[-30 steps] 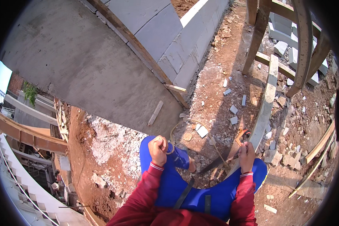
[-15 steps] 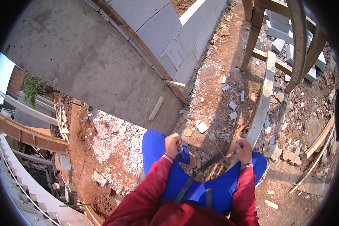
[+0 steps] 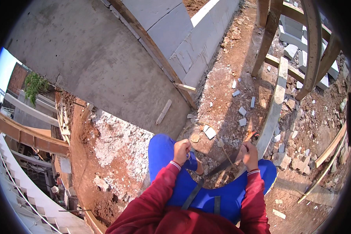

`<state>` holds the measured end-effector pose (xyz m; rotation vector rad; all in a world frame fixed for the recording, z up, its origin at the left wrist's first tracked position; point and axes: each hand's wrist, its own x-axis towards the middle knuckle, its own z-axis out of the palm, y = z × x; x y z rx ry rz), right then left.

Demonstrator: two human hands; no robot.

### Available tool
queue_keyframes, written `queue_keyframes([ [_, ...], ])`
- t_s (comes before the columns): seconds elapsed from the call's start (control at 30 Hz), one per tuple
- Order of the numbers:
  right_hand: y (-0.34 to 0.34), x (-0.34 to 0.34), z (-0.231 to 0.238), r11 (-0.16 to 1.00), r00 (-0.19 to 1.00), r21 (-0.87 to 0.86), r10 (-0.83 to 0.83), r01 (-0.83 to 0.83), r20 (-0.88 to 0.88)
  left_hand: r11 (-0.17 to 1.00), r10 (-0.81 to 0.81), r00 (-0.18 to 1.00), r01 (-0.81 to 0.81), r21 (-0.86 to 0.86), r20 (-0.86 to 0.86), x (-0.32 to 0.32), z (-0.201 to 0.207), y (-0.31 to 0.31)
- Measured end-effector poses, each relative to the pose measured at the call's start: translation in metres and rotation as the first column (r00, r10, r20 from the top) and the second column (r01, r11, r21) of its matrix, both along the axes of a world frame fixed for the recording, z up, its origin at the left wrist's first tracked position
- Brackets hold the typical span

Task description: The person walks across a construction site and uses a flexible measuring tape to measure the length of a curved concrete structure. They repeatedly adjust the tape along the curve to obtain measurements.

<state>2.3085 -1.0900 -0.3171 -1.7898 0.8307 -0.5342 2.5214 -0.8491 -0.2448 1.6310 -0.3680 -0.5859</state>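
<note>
My left hand (image 3: 181,152) is closed above my left knee, a small bluish bit showing by its fingers; what it holds is unclear. My right hand (image 3: 249,155) is closed above my right thigh, its grip partly hidden. Beside and below it runs a long dark flat blade (image 3: 221,167), which looks like a handsaw's, slanting toward my lap. An orange-and-black piece (image 3: 254,135), perhaps its handle, shows just beyond my right hand, by a long wooden plank (image 3: 275,103). Whether my right hand grips the blade or handle is hidden.
A concrete slab (image 3: 101,66) edged with timber lies ahead left, carrying a short wood strip (image 3: 164,112). A grey block wall (image 3: 201,50) runs beyond. Wooden trestle legs (image 3: 267,39) stand at far right. Broken block pieces (image 3: 210,132) and rubble litter the soil.
The view has shifted slightly. My right hand has turned a little and risen slightly beside the blade; my left hand has moved slightly rightward, still closed.
</note>
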Motion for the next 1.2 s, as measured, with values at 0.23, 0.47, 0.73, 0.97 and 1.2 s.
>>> queue_keyframes([
  [0.23, 0.032, 0.192, 0.145, 0.951, 0.888, -0.141, 0.307, -0.275, 0.341, 0.981, -0.18, 0.983, 0.182, -0.062, 0.042, 0.023, 0.001, -0.013],
  [0.47, 0.041, 0.384, 0.22, 0.918, 0.868, -0.33, 0.34, -0.222, 0.362, 0.963, -0.263, 0.937, 0.271, -0.001, 0.232, 0.07, -0.01, -0.035],
  [0.73, 0.041, 0.444, 0.202, 0.907, 0.861, -0.373, 0.339, -0.193, 0.379, 0.961, -0.266, 0.956, 0.273, -0.042, 0.122, 0.072, -0.014, -0.032],
  [0.97, 0.042, 0.451, 0.206, 0.912, 0.848, -0.372, 0.331, -0.174, 0.414, 0.968, -0.243, 0.963, 0.249, -0.037, 0.118, 0.074, -0.009, -0.035],
  [1.2, 0.038, 0.451, 0.212, 0.901, 0.857, -0.388, 0.349, -0.194, 0.381, 0.968, -0.24, 0.963, 0.247, -0.038, 0.125, 0.073, -0.005, -0.037],
])
